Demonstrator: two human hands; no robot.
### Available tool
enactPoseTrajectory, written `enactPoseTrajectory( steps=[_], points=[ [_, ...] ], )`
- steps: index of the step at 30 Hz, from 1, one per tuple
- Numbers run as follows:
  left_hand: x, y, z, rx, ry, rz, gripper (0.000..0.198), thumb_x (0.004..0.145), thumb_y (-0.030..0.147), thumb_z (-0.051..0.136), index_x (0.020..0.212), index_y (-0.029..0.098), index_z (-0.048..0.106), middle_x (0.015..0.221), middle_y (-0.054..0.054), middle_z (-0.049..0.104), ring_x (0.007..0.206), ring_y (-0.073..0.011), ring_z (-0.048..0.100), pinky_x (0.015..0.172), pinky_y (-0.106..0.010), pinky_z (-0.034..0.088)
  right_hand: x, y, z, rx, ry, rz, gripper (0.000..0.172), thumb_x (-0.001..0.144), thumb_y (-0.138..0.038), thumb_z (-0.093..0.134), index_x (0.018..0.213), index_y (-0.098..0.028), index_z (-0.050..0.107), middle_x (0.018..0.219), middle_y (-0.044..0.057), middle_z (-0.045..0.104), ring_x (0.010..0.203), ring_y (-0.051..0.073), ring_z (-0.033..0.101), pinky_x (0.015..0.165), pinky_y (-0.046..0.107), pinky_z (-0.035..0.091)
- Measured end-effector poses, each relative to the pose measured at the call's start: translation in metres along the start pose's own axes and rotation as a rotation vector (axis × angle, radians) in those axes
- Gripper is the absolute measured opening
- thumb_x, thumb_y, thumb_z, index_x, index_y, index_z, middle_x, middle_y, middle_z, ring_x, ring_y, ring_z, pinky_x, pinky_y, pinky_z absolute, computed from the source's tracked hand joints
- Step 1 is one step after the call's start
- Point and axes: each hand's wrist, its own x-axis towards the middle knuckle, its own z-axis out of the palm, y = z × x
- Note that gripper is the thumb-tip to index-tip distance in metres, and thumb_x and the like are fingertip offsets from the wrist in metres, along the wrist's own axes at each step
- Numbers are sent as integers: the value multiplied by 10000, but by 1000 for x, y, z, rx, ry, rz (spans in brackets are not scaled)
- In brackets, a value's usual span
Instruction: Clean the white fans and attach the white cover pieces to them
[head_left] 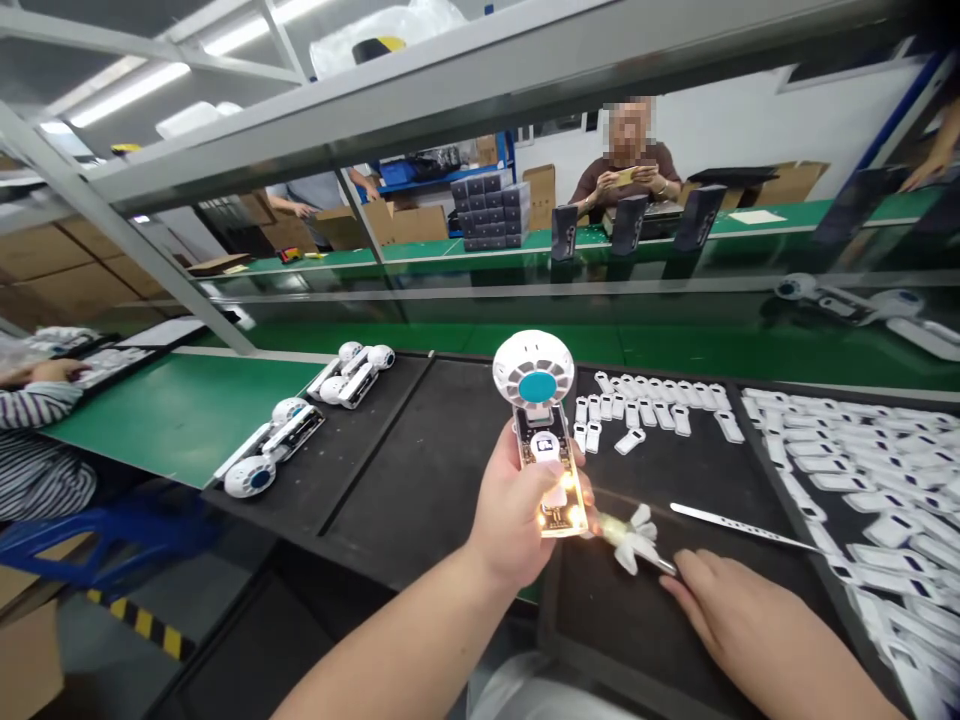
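My left hand (pixel 517 510) is closed around the handle of a small white hand-held fan (pixel 536 400) with a round head and a teal centre. Its open handle shows a circuit board with lit yellow lights. My right hand (pixel 731 605) rests low on the black mat (pixel 420 470), fingers pinched on a thin tool whose tip touches a small white fan blade piece (pixel 634 540) beside the fan's base. Long metal tweezers (pixel 739 527) lie on the mat just beyond my right hand.
Several small white plastic covers (pixel 645 410) lie in rows on the mat, with many more at the right (pixel 870 470). Two pairs of white fan units (pixel 274 445) sit at the mat's left edge. Other people work at the far bench and at the left.
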Motion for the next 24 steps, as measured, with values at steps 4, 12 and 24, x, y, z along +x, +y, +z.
enactPoseTrajectory(
  steps=[4,12,24],
  points=[
    [2,-2,-3,-11,-30,-37,275,745,202,637,973,194,483,866,-19,620,587,-162,621,453,-318,560,2,-3,-5,-24,35,-24,273,1012,-323,389,756,-252,451,623,-23,497,525,184,556,544,334,307],
    [13,4,-15,119,86,-79,245,754,234,638,965,171,531,904,-44,647,637,-196,665,517,-371,595,5,-6,-3,-27,85,-27,266,995,-308,412,738,-255,456,621,-19,487,518,191,548,533,340,315],
    [172,50,-51,370,325,-194,293,968,369,516,1092,118,601,980,-84,640,758,-160,623,650,-319,550,44,11,-55,514,-370,464,278,959,-436,505,799,-236,611,738,-3,676,659,164,645,576,252,408]
  ],
)
